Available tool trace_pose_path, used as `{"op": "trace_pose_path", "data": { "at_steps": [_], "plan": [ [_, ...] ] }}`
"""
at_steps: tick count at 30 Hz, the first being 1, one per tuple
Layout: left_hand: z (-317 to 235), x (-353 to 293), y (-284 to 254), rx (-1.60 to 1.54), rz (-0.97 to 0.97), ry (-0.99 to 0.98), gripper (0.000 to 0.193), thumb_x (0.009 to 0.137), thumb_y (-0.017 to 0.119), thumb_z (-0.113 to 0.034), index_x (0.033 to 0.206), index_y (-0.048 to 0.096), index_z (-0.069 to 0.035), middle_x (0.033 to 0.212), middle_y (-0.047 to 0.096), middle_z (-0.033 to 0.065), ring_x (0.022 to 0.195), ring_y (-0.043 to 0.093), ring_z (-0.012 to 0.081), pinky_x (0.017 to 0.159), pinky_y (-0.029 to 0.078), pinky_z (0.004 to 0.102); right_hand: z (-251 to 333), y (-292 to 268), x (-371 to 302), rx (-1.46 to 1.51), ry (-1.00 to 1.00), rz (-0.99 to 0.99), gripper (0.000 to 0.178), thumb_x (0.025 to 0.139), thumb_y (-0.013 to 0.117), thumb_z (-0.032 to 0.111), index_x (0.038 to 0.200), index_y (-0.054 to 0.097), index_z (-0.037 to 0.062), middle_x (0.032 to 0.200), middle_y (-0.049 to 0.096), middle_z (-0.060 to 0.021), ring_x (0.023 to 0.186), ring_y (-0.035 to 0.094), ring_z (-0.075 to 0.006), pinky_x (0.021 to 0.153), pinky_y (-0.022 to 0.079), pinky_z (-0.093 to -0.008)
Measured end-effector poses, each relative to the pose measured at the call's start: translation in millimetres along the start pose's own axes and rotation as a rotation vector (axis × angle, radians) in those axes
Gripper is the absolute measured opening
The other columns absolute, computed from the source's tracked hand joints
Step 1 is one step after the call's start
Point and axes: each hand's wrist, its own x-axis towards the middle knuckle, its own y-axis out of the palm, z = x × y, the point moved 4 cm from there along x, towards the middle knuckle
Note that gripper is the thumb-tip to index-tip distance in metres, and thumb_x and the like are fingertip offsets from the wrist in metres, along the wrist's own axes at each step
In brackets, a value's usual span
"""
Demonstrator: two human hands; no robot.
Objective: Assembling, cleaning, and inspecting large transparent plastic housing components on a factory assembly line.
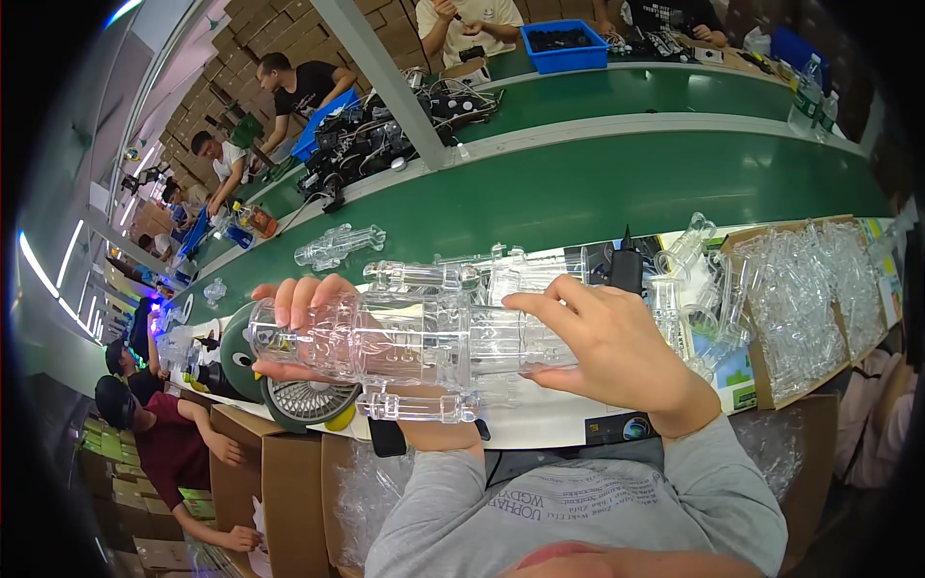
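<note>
A clear plastic rocket-shaped body (414, 337), with slim tubes along its sides, lies level between my two hands. My left hand (313, 301) wraps round its left end, fingers over the top and thumb below, partly seen through the plastic. Around the right end, my right hand (617, 339) closes with thumb and fingers. Just beyond my right hand stands a black bottle with a pointed tip (627, 264). More loose clear parts (696, 241) lie to the right of it. On the green belt, a similar clear piece (339, 248) rests on its side.
A cardboard tray (766, 371) heaped with clear parts sits at the right. A green fan (310, 399) stands left, beside my left hand. Open cartons (294, 501) are below the bench edge. Across the green belt (597, 188), other people work by blue bins (566, 60).
</note>
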Motion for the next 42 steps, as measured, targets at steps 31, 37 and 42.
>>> {"op": "trace_pose_path", "data": {
  "at_steps": [31, 37, 42],
  "plan": [
    [-8, 1, 9, -0.04, 0.064, 0.006, 0.063, 0.074, 0.074, -0.035, 0.118, 0.043, -0.004, 0.081, 0.051, -0.0004, 0.073, 0.053, 0.0095, 0.074, 0.039, 0.0276, 7, 4, 0, 0.02, -0.106, -0.093, 0.072, 0.052, 0.079, 0.023, 0.12, 0.058, 0.0169, 0.085, 0.053, -0.0014, 0.064, 0.056, -0.0188, 0.059, 0.046, -0.0308],
    [-12, 1, 9, -0.028, 0.058, -0.008, 0.063, 0.072, 0.075, -0.033, 0.118, 0.043, -0.003, 0.081, 0.051, -0.0002, 0.073, 0.053, 0.0097, 0.073, 0.04, 0.0276, 10, 10, 1, 0.012, -0.113, -0.099, 0.07, 0.055, 0.078, 0.024, 0.121, 0.057, 0.0166, 0.083, 0.053, -0.0018, 0.062, 0.055, -0.0182, 0.058, 0.046, -0.0302],
    [-30, 0, 11, 0.058, 0.012, 0.005, 0.068, 0.068, 0.077, -0.031, 0.119, 0.043, -0.003, 0.081, 0.05, -0.0003, 0.074, 0.052, 0.011, 0.074, 0.039, 0.0293, 10, 21, 6, 0.013, -0.158, -0.08, 0.069, 0.06, 0.077, 0.025, 0.124, 0.053, 0.0149, 0.084, 0.054, -0.0033, 0.067, 0.057, -0.0203, 0.059, 0.046, -0.0311]
  ]
}}
